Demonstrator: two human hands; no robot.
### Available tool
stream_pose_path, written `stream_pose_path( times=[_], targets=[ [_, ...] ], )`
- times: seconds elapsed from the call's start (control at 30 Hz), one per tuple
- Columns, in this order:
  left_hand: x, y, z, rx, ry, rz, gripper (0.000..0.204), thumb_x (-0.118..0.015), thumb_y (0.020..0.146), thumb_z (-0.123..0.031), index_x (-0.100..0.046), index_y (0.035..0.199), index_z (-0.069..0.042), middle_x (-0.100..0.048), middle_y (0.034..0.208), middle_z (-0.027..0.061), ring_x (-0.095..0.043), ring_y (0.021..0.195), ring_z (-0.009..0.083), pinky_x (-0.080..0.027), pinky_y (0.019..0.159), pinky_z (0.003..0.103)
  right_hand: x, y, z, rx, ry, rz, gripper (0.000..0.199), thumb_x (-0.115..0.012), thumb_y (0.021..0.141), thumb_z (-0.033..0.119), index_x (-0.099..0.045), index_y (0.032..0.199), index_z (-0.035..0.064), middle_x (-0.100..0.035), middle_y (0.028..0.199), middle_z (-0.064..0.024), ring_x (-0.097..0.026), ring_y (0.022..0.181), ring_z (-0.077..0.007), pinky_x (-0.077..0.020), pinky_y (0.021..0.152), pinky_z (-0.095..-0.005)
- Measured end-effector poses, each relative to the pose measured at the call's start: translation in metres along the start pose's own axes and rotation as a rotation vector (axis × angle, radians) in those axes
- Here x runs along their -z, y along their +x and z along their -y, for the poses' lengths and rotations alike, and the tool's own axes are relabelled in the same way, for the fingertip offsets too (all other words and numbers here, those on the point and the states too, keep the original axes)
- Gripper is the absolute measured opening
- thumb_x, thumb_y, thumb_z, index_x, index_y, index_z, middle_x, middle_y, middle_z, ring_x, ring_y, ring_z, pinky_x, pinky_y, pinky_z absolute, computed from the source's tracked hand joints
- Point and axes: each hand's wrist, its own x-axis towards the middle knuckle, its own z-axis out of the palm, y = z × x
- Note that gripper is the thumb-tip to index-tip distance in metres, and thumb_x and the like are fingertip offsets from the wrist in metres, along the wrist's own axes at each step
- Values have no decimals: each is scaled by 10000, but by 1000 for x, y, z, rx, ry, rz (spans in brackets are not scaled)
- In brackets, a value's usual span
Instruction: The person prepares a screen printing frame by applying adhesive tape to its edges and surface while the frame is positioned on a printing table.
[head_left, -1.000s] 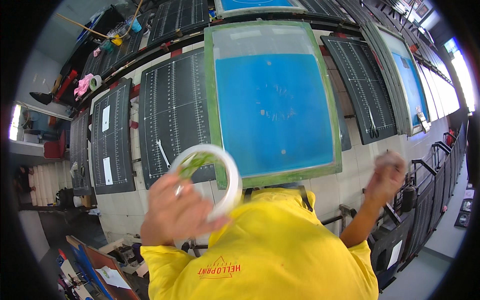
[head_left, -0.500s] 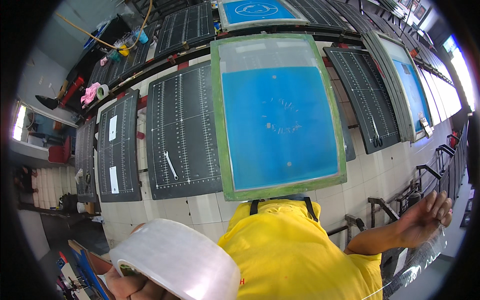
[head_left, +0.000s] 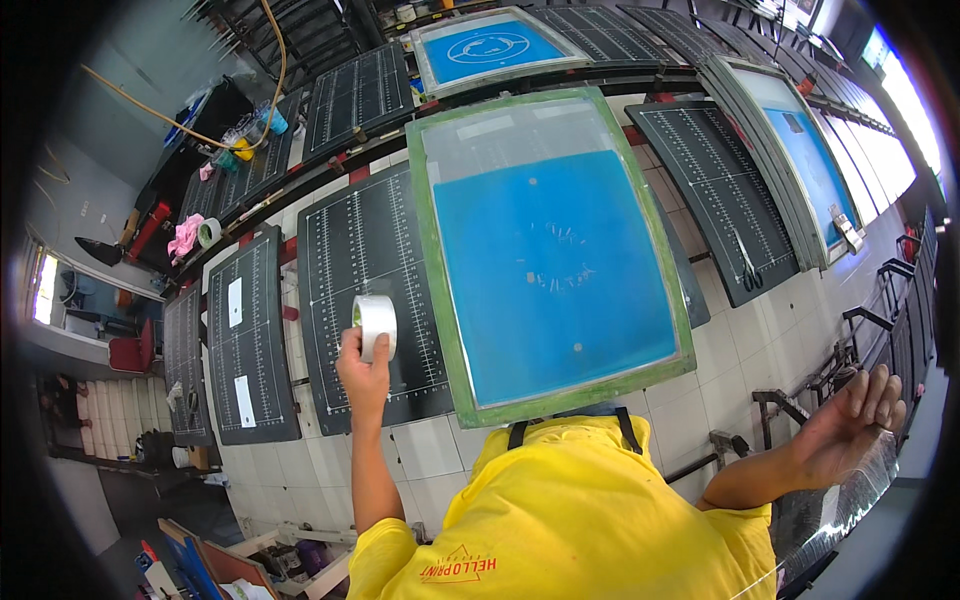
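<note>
My left hand (head_left: 364, 374) grips a wide roll of clear packing tape (head_left: 378, 326) by its lower edge, over the dark ruled board (head_left: 330, 240). Off to the right, my raised right hand (head_left: 852, 425) has its fingers pinched together on the end of a clear tape strip (head_left: 845, 505), which hangs down past my shoulder. Between the hands lies a screen-printing frame (head_left: 688, 345) with a green-edged border. Its mesh (head_left: 560, 310) is coated blue, with faint pale marks in the middle. The spanner on the ruled board is hidden behind the roll and hand.
Scissors (head_left: 749, 265) rest on the board right of the frame. More printing frames stand at the far side (head_left: 490, 50) and far right (head_left: 815, 165). White slips (head_left: 244, 402) lie on a left board. A pink cloth (head_left: 185, 236) sits beside another tape roll (head_left: 208, 233).
My left hand has carried the tape roll from close below the view out to the ruled board. My right hand has barely moved and keeps its pinch on the strip.
</note>
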Motion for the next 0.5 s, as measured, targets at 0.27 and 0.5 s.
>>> stream_pose_path(
  times=[0.27,0.5],
  targets=[
    [-22,-23,111,-404,634,87,267,-781,836,-199,-616,944,-19,-646,958,158,-589,932,370,-434,802,459,-8,1,-1,22,17,9,264,-738,856,-41,-501,829,73,-393,844,-19,-383,769,-130,-406,636,-257],
    [-10,-33,-69,-434,-222,-10,329,-791,753,-80,-619,1028,-25,-637,1041,107,-614,1006,282,-485,916,400,-19,-4,-5,17,35,-60,170,-683,895,-36,-536,862,43,-394,829,-28,-376,754,-138,-388,618,-275]
  ],
)
